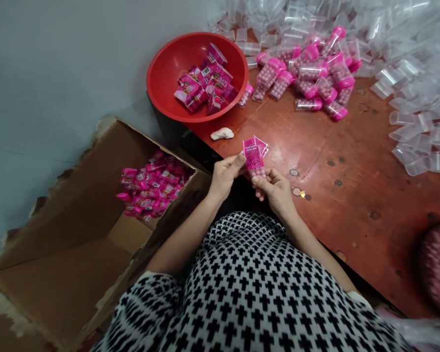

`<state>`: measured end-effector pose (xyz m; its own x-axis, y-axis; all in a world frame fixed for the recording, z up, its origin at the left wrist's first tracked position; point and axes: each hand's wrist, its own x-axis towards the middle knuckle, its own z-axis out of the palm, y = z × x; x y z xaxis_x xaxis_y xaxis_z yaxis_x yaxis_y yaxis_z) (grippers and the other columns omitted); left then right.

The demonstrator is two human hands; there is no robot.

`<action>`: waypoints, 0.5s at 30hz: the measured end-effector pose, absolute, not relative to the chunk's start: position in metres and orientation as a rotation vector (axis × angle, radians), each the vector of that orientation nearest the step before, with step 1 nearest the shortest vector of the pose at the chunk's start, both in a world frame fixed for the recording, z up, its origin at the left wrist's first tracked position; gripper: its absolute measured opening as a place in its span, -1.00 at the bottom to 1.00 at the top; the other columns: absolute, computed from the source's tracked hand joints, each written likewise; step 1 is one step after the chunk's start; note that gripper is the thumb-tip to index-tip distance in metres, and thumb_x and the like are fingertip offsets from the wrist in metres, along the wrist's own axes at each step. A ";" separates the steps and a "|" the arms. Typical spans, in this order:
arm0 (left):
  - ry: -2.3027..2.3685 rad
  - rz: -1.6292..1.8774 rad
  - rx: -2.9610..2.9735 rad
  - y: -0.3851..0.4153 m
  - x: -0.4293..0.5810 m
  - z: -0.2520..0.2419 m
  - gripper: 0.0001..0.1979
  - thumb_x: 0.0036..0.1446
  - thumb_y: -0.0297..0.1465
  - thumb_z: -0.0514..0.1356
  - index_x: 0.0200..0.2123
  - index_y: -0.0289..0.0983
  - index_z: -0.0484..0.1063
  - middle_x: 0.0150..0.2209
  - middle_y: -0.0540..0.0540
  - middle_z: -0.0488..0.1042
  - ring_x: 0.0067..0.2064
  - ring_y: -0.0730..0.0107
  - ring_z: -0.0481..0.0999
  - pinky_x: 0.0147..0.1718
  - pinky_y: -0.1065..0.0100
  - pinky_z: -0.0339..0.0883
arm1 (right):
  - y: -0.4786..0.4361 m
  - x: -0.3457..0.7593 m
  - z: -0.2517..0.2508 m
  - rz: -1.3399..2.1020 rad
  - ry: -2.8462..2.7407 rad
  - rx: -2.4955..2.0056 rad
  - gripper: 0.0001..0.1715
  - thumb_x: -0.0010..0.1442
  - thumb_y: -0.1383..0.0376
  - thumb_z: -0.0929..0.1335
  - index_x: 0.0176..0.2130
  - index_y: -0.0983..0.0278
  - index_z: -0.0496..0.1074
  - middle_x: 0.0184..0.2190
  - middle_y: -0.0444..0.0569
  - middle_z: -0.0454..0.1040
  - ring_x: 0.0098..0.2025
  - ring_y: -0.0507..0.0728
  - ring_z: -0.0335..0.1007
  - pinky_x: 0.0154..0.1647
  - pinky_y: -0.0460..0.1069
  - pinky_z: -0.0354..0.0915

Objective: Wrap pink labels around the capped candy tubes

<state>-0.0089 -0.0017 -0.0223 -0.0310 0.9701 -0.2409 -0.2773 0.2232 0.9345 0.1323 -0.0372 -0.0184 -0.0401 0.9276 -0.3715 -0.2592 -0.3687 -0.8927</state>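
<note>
Through the head camera I see the left hand [225, 176] pinching the edge of a pink label [253, 153], and the right hand [275, 189] gripping a container [261, 172] whose pink balls [255, 172] show just below it. Beyond the left hand sits a red bowl [161, 73]; beyond the right, pink-capped bottles [313, 72]; left of both, a cardboard box [58, 225].

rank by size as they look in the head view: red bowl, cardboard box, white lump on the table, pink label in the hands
1. Cardboard box
2. Red bowl
3. Pink label
4. White lump

The last two are closer in size, but the label covers more.
</note>
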 end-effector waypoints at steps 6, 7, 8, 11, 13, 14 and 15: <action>0.954 1.132 0.500 -0.013 0.010 -0.014 -0.64 -0.18 -0.22 0.46 -0.49 -0.39 0.48 -0.53 -0.03 0.46 -0.49 0.54 0.43 -0.44 0.47 0.35 | -0.041 0.134 -0.019 1.619 -0.830 -1.217 -0.59 -0.10 0.10 0.54 -0.34 0.28 0.44 -0.56 -0.21 0.48 -0.65 -0.06 0.35 -0.69 -0.17 0.30; 0.950 1.144 0.468 -0.012 0.010 -0.014 -0.64 -0.19 -0.22 0.46 -0.48 -0.39 0.49 -0.51 -0.04 0.48 -0.48 0.53 0.44 -0.43 0.46 0.36 | -0.042 0.135 -0.019 1.639 -0.832 -1.190 -0.61 -0.07 0.09 0.53 -0.33 0.28 0.45 -0.53 -0.19 0.50 -0.61 -0.05 0.39 -0.64 -0.16 0.35; 0.944 1.150 0.445 -0.011 0.010 -0.013 -0.64 -0.18 -0.22 0.46 -0.46 -0.40 0.49 -0.50 -0.06 0.49 -0.47 0.52 0.45 -0.41 0.45 0.37 | -0.043 0.136 -0.020 1.657 -0.830 -1.165 -0.63 -0.04 0.09 0.51 -0.33 0.29 0.46 -0.50 -0.16 0.52 -0.58 -0.04 0.42 -0.60 -0.15 0.38; 0.936 1.142 0.400 -0.013 0.013 -0.012 -0.65 -0.17 -0.23 0.45 -0.45 -0.39 0.49 -0.47 -0.10 0.52 -0.45 0.48 0.48 -0.41 0.44 0.38 | -0.046 0.136 -0.022 1.628 -0.786 -1.153 -0.68 -0.01 0.11 0.50 -0.37 0.28 0.47 -0.49 -0.15 0.54 -0.58 -0.05 0.43 -0.58 -0.15 0.40; 0.947 1.134 0.369 -0.017 0.018 -0.012 -0.67 -0.16 -0.25 0.45 -0.47 -0.38 0.48 -0.46 -0.10 0.53 -0.46 0.50 0.47 -0.44 0.46 0.36 | -0.049 0.133 -0.023 1.570 -0.747 -1.187 -0.69 -0.04 0.14 0.52 -0.38 0.28 0.46 -0.54 -0.18 0.53 -0.61 -0.05 0.41 -0.61 -0.16 0.38; 0.954 1.129 0.354 -0.019 0.020 -0.012 -0.68 -0.16 -0.26 0.45 -0.48 -0.38 0.48 -0.46 -0.10 0.53 -0.48 0.52 0.46 -0.46 0.46 0.35 | -0.050 0.132 -0.023 1.550 -0.731 -1.201 -0.69 -0.05 0.15 0.53 -0.38 0.27 0.46 -0.56 -0.19 0.51 -0.63 -0.04 0.40 -0.62 -0.16 0.37; 0.958 1.124 0.340 -0.022 0.022 -0.011 -0.69 -0.15 -0.27 0.45 -0.48 -0.38 0.47 -0.46 -0.09 0.53 -0.49 0.53 0.45 -0.48 0.47 0.33 | -0.051 0.131 -0.023 1.540 -0.716 -1.210 -0.69 -0.06 0.16 0.53 -0.38 0.27 0.46 -0.59 -0.20 0.50 -0.63 -0.04 0.40 -0.62 -0.16 0.37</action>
